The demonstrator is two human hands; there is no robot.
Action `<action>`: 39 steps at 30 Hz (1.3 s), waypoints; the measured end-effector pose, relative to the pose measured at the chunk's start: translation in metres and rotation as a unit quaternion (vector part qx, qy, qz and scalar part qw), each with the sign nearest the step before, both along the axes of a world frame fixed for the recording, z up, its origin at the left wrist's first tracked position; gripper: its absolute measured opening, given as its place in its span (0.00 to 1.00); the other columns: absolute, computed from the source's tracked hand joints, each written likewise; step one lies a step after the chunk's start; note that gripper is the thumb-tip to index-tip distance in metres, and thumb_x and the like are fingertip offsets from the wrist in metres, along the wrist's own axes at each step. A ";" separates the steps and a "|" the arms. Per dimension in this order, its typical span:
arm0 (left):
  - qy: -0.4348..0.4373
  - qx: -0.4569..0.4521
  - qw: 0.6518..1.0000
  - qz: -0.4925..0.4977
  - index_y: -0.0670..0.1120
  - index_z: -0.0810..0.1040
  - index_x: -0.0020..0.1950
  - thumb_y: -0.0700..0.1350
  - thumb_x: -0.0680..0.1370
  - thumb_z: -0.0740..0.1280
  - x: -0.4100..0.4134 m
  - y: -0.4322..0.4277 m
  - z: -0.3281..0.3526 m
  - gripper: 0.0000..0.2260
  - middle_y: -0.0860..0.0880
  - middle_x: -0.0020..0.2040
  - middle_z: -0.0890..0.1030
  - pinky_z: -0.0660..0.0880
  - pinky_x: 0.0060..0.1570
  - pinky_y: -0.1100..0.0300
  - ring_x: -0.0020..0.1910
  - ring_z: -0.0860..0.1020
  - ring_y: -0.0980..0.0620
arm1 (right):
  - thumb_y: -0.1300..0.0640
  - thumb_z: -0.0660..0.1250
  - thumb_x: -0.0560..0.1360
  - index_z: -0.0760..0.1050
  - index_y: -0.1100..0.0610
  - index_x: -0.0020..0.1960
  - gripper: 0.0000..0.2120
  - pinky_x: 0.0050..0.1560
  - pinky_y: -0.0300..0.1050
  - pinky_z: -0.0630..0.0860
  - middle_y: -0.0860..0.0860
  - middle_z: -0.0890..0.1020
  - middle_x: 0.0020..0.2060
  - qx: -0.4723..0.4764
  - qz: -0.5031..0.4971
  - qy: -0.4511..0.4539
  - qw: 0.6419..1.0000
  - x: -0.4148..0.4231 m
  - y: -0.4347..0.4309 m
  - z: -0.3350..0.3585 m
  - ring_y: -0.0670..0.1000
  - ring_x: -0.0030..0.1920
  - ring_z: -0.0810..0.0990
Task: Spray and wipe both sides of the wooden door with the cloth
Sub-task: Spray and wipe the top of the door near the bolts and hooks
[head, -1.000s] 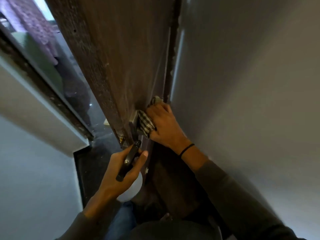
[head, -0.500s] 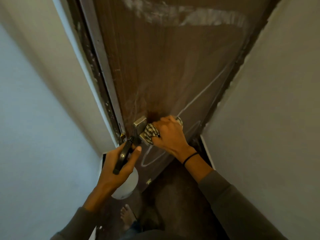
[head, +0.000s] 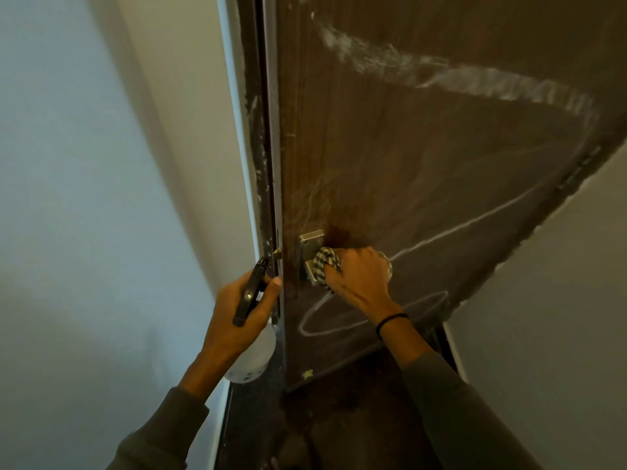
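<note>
Door (head: 424,164): stood straight ahead between pale walls (head: 84,164), white streaks (head: 475,83) across its face. Cloth (head: 327,266): lay bunched against handle (head: 310,247), gripped by right hand (head: 359,276). Bottle (head: 252,364): clasped by left hand (head: 237,310), just beside door edge. Risk: wiping unsprayed could have smeared streaks; bottle might have knocked the edge.

The wooden door (head: 424,164) fills the upper right, dark, streaked white. My checked cloth (head: 326,266) is bunched mid-frame against it; the white spray bottle (head: 252,366) sits upright, lower left of it.

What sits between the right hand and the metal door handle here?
The checked cloth, bunched under the right hand against the handle; the head view shows it.
</note>
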State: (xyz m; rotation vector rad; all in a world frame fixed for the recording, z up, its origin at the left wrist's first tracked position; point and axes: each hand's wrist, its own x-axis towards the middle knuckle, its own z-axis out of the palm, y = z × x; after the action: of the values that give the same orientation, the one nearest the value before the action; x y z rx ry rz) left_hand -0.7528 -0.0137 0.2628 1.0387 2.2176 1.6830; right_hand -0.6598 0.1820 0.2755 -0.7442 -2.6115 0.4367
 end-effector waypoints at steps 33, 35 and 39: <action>-0.034 0.045 0.988 0.146 0.45 0.80 0.43 0.46 0.81 0.69 -0.140 0.088 0.026 0.08 0.54 0.29 0.78 0.74 0.31 0.58 0.26 0.75 0.55 | 0.66 0.56 0.80 0.71 0.59 0.42 0.10 0.43 0.49 0.70 0.51 0.71 0.36 -0.544 -0.208 0.243 0.776 -0.211 0.079 -0.040 0.51 0.37 0.70; -0.038 0.045 0.987 0.149 0.45 0.80 0.43 0.45 0.81 0.69 -0.145 0.093 0.025 0.08 0.56 0.29 0.78 0.73 0.32 0.58 0.27 0.75 0.56 | 0.66 0.56 0.80 0.70 0.60 0.44 0.08 0.44 0.48 0.69 0.50 0.70 0.36 -0.541 -0.208 0.241 0.778 -0.218 0.083 -0.039 0.51 0.37 0.69; -0.048 0.043 0.986 0.154 0.45 0.79 0.42 0.45 0.81 0.69 -0.152 0.102 0.024 0.08 0.55 0.28 0.77 0.73 0.32 0.60 0.27 0.75 0.56 | 0.65 0.56 0.80 0.69 0.62 0.50 0.04 0.41 0.48 0.69 0.50 0.69 0.36 -0.544 -0.208 0.231 0.779 -0.230 0.095 -0.041 0.50 0.36 0.68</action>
State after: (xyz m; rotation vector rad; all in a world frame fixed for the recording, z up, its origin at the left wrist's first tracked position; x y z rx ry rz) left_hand -0.9049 0.0883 0.2868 0.6377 2.3558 1.9202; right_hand -0.8897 0.2775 0.2342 -1.2769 -1.4687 1.7627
